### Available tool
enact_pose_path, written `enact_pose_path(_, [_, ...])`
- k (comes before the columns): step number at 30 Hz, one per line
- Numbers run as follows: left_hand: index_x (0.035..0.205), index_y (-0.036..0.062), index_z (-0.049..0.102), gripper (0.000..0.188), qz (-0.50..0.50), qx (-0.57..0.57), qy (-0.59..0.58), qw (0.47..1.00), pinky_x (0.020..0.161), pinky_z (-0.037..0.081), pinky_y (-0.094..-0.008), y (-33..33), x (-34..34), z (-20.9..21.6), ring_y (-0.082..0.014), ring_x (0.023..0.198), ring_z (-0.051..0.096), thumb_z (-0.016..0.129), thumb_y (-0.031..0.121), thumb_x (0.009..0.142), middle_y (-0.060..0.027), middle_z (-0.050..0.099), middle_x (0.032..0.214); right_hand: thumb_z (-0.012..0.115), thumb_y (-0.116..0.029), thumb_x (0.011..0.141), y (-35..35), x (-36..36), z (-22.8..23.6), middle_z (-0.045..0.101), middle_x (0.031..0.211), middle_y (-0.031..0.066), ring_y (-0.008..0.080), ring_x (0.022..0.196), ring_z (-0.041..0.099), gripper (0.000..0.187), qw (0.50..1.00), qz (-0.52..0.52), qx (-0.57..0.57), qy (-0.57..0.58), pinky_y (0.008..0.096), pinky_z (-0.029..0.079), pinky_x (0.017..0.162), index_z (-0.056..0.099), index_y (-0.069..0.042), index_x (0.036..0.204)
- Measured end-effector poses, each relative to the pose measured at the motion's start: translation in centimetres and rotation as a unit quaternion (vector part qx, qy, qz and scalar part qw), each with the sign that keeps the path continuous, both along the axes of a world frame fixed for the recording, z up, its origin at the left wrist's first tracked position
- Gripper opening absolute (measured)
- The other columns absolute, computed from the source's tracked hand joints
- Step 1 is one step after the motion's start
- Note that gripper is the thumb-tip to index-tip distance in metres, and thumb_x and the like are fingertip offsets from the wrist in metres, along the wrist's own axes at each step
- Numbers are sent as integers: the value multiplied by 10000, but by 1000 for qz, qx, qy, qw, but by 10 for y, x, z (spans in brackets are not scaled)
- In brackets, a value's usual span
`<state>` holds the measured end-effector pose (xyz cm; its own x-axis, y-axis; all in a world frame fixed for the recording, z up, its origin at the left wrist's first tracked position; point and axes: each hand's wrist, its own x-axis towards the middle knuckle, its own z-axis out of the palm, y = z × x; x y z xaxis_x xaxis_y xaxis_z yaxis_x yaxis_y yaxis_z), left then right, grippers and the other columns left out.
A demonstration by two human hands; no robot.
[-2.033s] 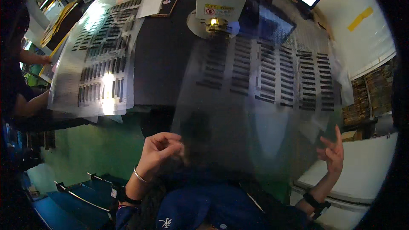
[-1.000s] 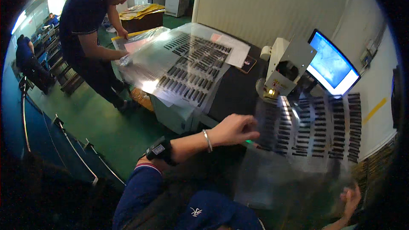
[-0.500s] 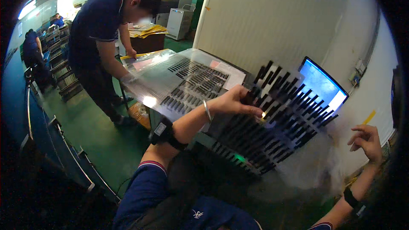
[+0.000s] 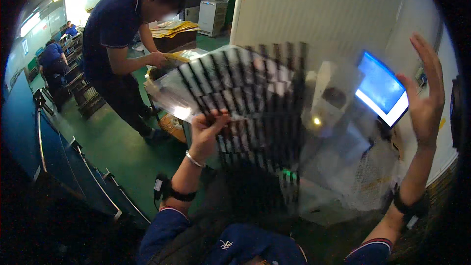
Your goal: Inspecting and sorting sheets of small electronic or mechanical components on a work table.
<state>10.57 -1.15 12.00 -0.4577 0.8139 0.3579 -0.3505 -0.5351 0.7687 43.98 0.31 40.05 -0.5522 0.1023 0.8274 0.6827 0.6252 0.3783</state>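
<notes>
My left hand (image 4: 206, 132) is closed on the left edge of a see-through film sheet (image 4: 255, 103) printed with rows of black bars. The sheet is held up in front of me, slightly bent and blurred by motion, and hides much of the table behind it. At the right, my right hand (image 4: 426, 98) is raised beside a lit monitor (image 4: 382, 88), its fingers stretched apart and nothing in it. Both wrists carry dark straps.
Across the table a co-worker (image 4: 117, 44) in a dark blue shirt holds a yellow-edged sheet (image 4: 184, 56). Yellow sheets (image 4: 176, 28) are stacked behind. A white cabinet (image 4: 213, 17) stands farther back; a pale panelled wall (image 4: 319, 14) rises ahead. Metal rails (image 4: 41, 132) run at the left.
My left hand has swung left with the film sheet, which has turned more upright. My right hand has risen and spread its fingers. The co-worker's hands have lifted from the table.
</notes>
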Motion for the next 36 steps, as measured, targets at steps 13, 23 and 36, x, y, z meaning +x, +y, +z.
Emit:
enact_pose_path(13, [1239,9,416,348,182,-109,-78,974,599,499,-288,-69,-32,-75,-163,788,603,507,81,911,-126,591,1018,721,-100,724,-46,47,-253,599,1074,182,291,967,599,435,812,21,-572,111,362,478,844,579,-49,1131])
enact_pose_path(23, [1275,45,374,368,230,-191,-15,954,642,520,-303,-77,-11,-85,-187,887,603,453,73,917,-116,531,1163,580,-203,886,-64,17,-367,506,1171,204,264,1035,550,599,132,244,-801,531,434,515,814,242,-5,1339])
enact_pose_path(36, [1034,-81,543,241,227,-236,116,938,837,482,-326,-89,-74,-111,-218,924,570,437,91,904,-128,572,959,484,-121,927,-79,20,-361,603,926,165,166,774,609,256,265,133,-807,510,324,575,616,433,15,1138])
